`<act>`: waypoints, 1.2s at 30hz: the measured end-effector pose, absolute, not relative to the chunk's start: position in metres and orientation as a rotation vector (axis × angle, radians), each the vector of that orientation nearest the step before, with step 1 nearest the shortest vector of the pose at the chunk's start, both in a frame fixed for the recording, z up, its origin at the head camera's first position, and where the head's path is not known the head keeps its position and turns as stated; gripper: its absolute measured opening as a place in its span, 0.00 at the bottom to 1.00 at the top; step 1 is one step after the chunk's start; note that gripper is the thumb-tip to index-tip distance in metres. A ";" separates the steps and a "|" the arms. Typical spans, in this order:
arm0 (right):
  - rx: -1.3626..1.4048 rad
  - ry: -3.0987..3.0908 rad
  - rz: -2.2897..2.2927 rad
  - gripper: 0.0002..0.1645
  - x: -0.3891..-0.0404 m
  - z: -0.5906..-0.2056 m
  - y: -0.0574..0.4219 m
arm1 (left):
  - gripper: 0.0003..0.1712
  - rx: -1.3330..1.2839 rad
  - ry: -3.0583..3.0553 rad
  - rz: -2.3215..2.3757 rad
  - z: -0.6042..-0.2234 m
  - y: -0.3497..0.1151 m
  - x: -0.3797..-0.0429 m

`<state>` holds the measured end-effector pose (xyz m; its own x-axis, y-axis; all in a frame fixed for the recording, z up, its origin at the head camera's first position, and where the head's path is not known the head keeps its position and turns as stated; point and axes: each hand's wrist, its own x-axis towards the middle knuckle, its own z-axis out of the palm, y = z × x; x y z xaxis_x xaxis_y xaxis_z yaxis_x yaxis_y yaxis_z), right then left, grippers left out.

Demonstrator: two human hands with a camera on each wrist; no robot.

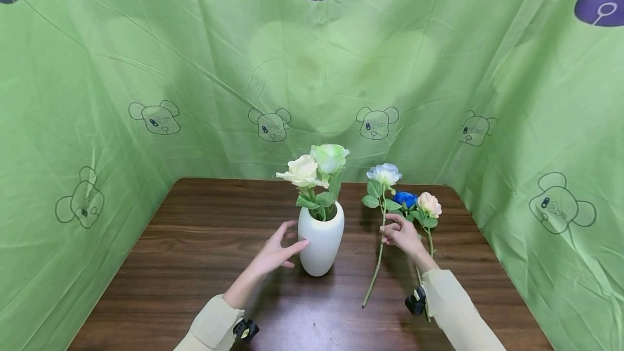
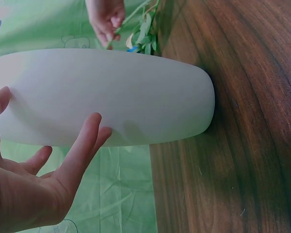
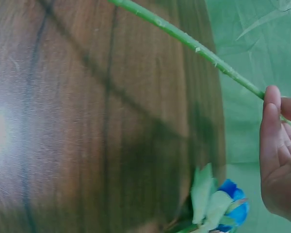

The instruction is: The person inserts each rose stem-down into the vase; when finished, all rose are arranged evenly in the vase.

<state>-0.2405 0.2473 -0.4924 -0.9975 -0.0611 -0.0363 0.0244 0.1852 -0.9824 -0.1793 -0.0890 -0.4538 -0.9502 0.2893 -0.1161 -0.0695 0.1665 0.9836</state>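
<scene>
A white vase (image 1: pixel 319 248) stands upright on the table, holding a cream rose (image 1: pixel 303 171) and a pale green rose (image 1: pixel 330 158). My left hand (image 1: pixel 275 253) is at the vase's left side with fingers spread, its thumb tip against the wall; the left wrist view shows the fingertips (image 2: pixel 93 121) over the white surface. To the right, my right hand (image 1: pixel 402 236) pinches the stem of a light blue rose (image 1: pixel 385 174) between thumb and fingers. That flower is raised, its stem slanting down toward the front. In the right wrist view the green stem (image 3: pixel 184 39) runs above the table.
A deep blue rose (image 1: pixel 405 198) and a pink rose (image 1: pixel 430 205) lie on the table beyond my right hand, their stems partly hidden by the arm. Green printed cloth (image 1: pixel 219 69) walls in the back and sides of the brown wooden table (image 1: pixel 195 264).
</scene>
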 end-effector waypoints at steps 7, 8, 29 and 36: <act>-0.187 2.441 -2.014 0.27 -0.237 -0.470 0.242 | 0.37 0.218 2.157 1.865 -0.444 -0.089 -0.176; -0.205 2.443 -2.043 0.27 -0.237 -0.468 0.241 | 0.37 0.219 2.154 1.866 -0.440 -0.088 -0.174; -0.699 2.031 -2.688 0.25 -0.210 -0.383 0.200 | 0.36 0.223 2.159 1.848 -0.423 -0.087 -0.166; -0.567 1.551 -3.088 0.26 -0.206 -0.356 0.190 | 0.35 0.231 2.164 1.846 -0.422 -0.087 -0.165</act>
<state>-0.2059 0.1898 -0.3557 -0.8851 0.1717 0.4326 -0.4496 -0.5561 -0.6990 -0.1647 -0.0868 -0.4222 -0.9462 0.3035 -0.1124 -0.0632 0.1674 0.9839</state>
